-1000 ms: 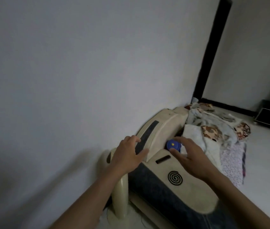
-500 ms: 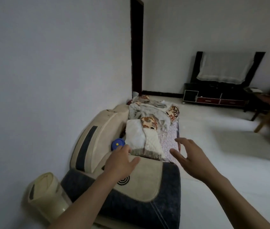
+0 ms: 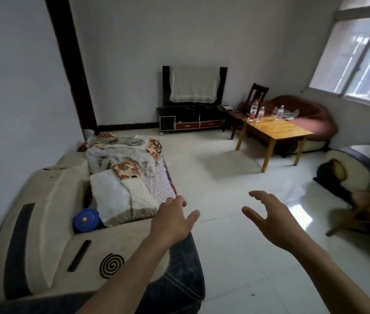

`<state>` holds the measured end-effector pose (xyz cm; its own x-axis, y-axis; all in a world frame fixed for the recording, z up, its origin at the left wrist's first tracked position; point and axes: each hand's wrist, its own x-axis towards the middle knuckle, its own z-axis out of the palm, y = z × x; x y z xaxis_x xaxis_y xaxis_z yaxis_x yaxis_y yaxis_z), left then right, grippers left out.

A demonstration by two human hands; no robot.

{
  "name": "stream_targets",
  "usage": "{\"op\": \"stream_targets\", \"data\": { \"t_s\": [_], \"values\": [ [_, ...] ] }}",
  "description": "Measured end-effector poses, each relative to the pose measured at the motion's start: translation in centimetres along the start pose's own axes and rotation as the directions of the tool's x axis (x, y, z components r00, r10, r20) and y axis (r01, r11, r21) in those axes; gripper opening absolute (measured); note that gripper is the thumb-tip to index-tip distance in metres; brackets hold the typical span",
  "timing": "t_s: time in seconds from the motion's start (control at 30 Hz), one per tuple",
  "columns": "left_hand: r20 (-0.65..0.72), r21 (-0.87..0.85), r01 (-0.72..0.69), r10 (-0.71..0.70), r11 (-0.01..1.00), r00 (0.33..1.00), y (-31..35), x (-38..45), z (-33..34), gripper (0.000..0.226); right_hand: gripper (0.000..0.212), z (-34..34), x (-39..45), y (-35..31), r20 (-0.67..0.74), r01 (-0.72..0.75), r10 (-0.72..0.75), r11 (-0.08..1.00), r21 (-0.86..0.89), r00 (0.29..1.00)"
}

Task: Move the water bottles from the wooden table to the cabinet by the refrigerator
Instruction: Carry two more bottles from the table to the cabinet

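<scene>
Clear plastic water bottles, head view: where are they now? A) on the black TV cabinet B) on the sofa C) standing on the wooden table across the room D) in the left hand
C: the three clear plastic water bottles stand on the light wooden table across the room, while the left hand and right hand are both open and hold nothing.

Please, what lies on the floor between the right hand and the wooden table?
In the head view, only bare pale floor tiles lie between the right hand and the wooden table; nothing stands there.
</scene>
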<state>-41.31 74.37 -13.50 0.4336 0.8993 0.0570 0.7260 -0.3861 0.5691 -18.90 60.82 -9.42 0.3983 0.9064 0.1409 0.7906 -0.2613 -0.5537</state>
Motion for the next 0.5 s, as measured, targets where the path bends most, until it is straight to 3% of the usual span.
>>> {"op": "stream_targets", "data": {
  "t_s": [0.27,0.5],
  "values": [
    [0.177,-0.118,-0.189,0.208,0.975,0.962,3.2,-2.1,4.3,0.052,0.072,-4.5,-9.4,1.6,-0.144,-0.243,0.230,0.967,-0.082,0.963],
    [0.269,-0.159,-0.334,0.366,0.929,0.891,11.4,-5.2,8.4,0.053,0.068,-8.9,-17.6,5.7,-0.222,-0.372,0.345,0.924,-0.091,0.912]
  ]
}}
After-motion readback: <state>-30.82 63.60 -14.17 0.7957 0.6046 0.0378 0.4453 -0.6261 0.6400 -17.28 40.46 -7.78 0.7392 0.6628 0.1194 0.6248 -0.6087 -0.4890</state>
